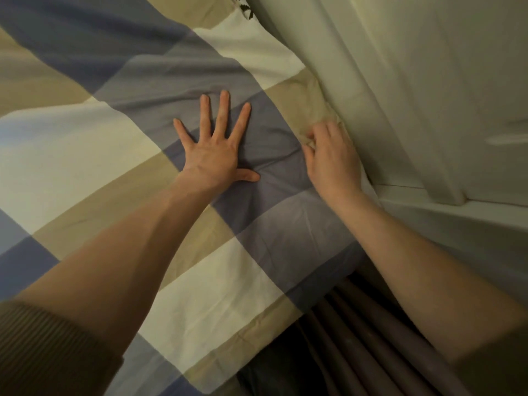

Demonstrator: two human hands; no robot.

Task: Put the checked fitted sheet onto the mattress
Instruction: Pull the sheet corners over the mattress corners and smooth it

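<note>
Head view. Right hand (331, 158): fingers are curled and a small bunch of tan cloth is pinched between thumb and fingertips, at the far right edge of the sheet (85, 155). The gripped bunch is crumpled; creases are seen to run from it into the tan square just above. Left hand (213, 144): laid flat, palm down, with fingers straight and spread and the thumb stretched out to the right; nothing is gripped. It is pressed onto a blue-grey square of the sheet, just left of the right hand, and the two hands are not touching. Shallow wrinkles are noted in the cloth between the thumb and the right wrist.

The sheet is checked in blue-grey, tan and cream squares and is spread across most of the view, from the left edge to the right hand. It is drawn over the mattress, whose own surface is covered and cannot be seen. The near edge of the sheet is turned down at lower centre.

A pale curtain (414, 81) hangs along the right side, touching the sheet edge beside the right hand. Dark brown pleated cloth (357, 324) is seen below the sheet's near edge. A brown ribbed sleeve (43, 352) is pushed up the left forearm. At top, a small black-and-white patterned item (243, 7) is partly visible; what it is cannot be told.
</note>
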